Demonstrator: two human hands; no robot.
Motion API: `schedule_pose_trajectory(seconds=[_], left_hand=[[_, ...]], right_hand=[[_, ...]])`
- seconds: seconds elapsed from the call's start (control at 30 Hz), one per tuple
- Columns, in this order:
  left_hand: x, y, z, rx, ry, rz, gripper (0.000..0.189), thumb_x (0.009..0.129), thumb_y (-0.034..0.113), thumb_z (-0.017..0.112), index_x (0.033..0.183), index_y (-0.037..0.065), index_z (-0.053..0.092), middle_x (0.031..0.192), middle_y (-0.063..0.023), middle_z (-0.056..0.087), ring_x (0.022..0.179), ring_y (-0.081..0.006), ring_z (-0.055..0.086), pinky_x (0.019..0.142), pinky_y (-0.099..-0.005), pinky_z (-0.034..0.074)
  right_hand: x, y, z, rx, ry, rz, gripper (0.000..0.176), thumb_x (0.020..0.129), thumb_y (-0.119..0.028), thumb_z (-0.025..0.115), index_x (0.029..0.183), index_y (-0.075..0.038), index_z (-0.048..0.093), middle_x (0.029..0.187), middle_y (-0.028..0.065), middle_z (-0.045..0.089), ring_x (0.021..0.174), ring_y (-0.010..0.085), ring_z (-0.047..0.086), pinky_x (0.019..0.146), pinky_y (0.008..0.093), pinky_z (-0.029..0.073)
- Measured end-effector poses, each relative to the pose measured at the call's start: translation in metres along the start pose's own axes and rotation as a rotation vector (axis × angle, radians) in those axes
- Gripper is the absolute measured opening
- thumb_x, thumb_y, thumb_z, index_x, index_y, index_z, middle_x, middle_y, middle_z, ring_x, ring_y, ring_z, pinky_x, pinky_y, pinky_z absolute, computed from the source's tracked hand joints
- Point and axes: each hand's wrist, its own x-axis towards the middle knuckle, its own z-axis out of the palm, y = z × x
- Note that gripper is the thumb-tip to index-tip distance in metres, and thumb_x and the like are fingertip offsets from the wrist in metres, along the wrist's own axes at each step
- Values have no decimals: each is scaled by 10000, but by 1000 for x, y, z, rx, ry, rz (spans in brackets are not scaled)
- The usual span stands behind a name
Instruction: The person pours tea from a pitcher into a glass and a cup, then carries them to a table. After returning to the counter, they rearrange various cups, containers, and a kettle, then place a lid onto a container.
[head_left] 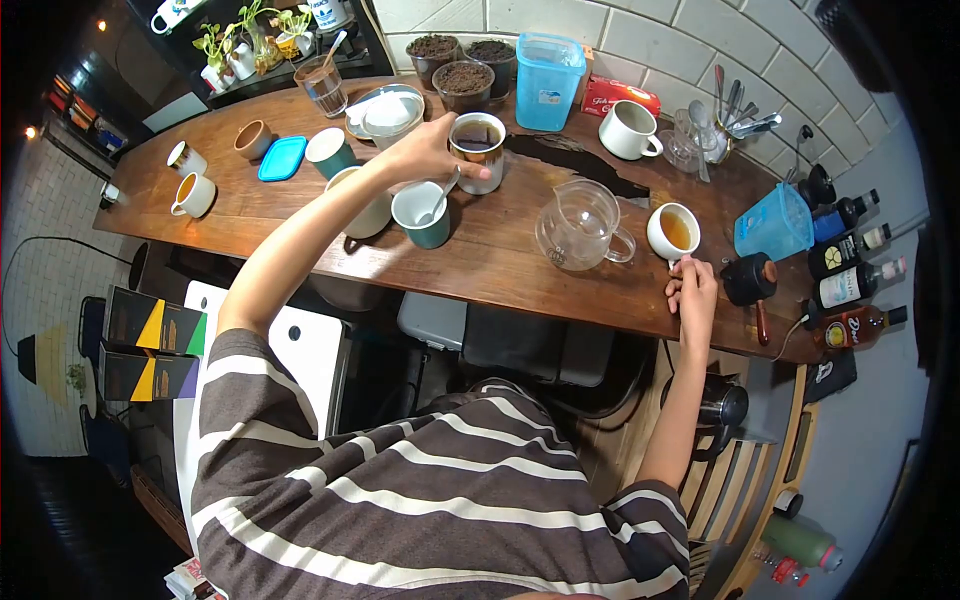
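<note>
My left hand (435, 152) is wrapped round a metal cup (480, 183) of dark liquid, thumb on its near side. The cup stands upright at the back middle of the wooden counter. My right hand (692, 290) is closed at the handle of a white cup (658, 240) with amber liquid in it. Its fingertips are partly hidden. Left of that cup stands a clear glass jug (578, 228) with a handle. Just below my left hand is a teal cup (428, 232) with a spoon (440, 203) in it.
Bottles (848, 288) line the right end of the counter (490, 270), near a blue container (775, 222). Behind stand a tall blue container (549, 85), soil-filled cups (464, 84) and a white mug (628, 130). More cups and a blue lid (283, 159) lie to the left.
</note>
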Motion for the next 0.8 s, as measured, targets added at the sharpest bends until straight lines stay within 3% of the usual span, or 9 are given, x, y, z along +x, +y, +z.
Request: schedule_pose_trajectory(seconds=[0.1,0.33,0.43,0.8], left_hand=[[0,3,1,-132,17,3,841,681,459,903,1260,-54,571,1204,-200,677,1139,-271,645,1000,-361,497],[0,-3,8,-311,30,2,773,696,348,917,1282,-33,587,1195,-138,692,1106,-204,653,994,-331,499],[2,-7,11,-335,62,62,745,697,319,919,1272,-28,597,1180,-124,695,1092,-191,651,989,-323,498],[2,4,-5,-331,105,38,764,685,339,921,1277,-18,595,1189,-117,689,1100,-183,644,1008,-324,485]], right_hand=[[0,7,6,105,59,-36,328,1038,-199,548,837,56,597,930,61,528,607,116,612,402,237,389],[-1,6,5,88,58,-87,292,1031,-180,554,863,50,615,877,53,557,586,101,590,465,245,437],[0,10,9,131,100,-43,276,1018,-185,577,850,27,632,773,41,611,549,83,561,476,246,445],[0,7,8,121,74,-41,280,1015,-173,571,829,25,639,754,36,627,552,68,556,470,234,441]])
